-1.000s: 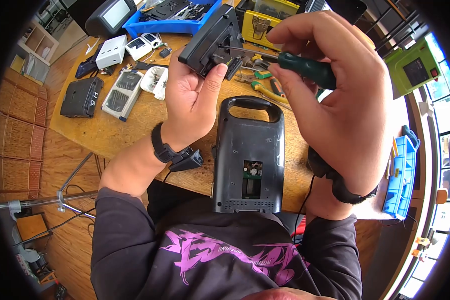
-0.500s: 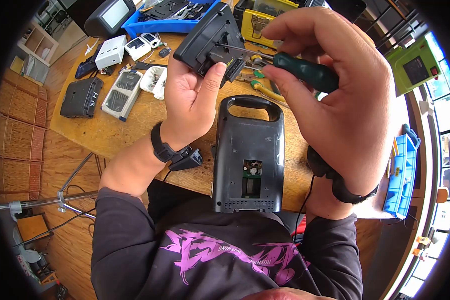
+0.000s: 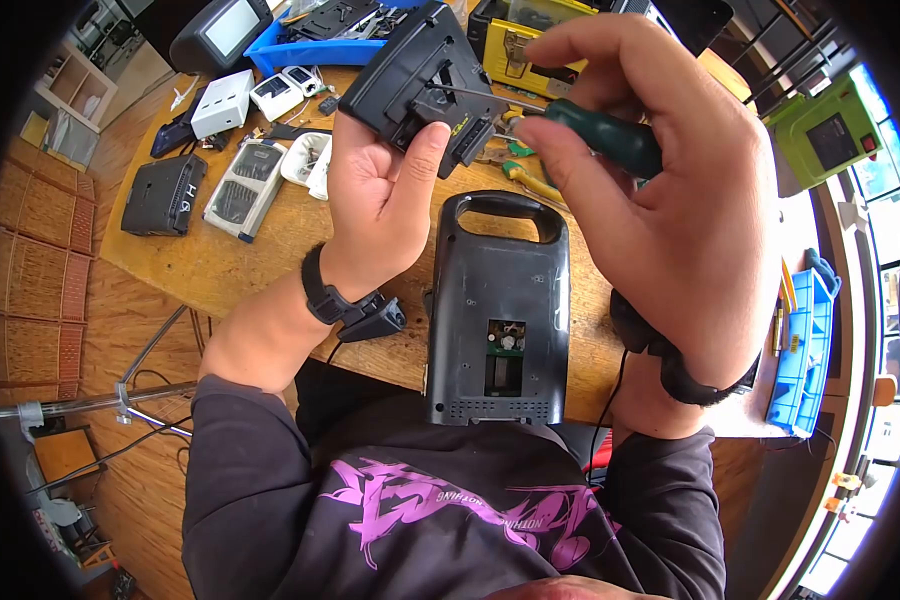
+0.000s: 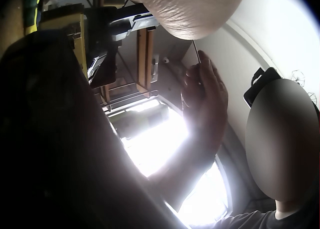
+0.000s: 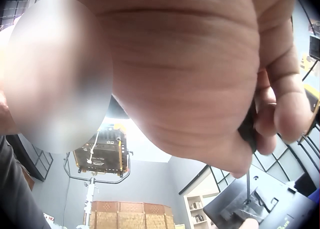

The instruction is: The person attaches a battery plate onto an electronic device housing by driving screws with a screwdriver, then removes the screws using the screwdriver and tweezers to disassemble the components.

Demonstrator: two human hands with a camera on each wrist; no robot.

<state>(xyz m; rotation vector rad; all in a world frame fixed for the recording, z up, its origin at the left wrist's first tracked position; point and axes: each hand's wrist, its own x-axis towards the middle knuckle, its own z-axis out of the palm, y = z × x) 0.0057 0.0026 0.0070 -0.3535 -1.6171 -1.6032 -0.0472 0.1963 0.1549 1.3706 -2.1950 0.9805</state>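
Note:
Above the table my left hand [image 3: 385,205] holds a black device [image 3: 410,85] tilted, its thumb pressed on the lower part near a connector block. My right hand [image 3: 685,190] grips the dark green handle of a screwdriver [image 3: 605,135]. The screwdriver's thin shaft reaches left to a recess in the black device's face; in the right wrist view the shaft meets the device [image 5: 265,201] too. Below the hands lies a larger black housing [image 3: 500,285] with a handle loop and a rectangular opening showing a green circuit board. The left wrist view shows my right hand [image 4: 202,99] around the screwdriver.
On the left of the wooden table [image 3: 270,275] are a black box [image 3: 158,195], a clear-lidded case [image 3: 245,190], a white container [image 3: 308,163] and white devices. Behind are a blue bin [image 3: 345,52] and a yellow toolbox [image 3: 510,55]. A blue tray [image 3: 805,350] stands right; pliers lie behind the housing.
The black device in my left hand has shifted slightly left and turned its face more toward the head view. My right hand has moved a little left with the screwdriver.

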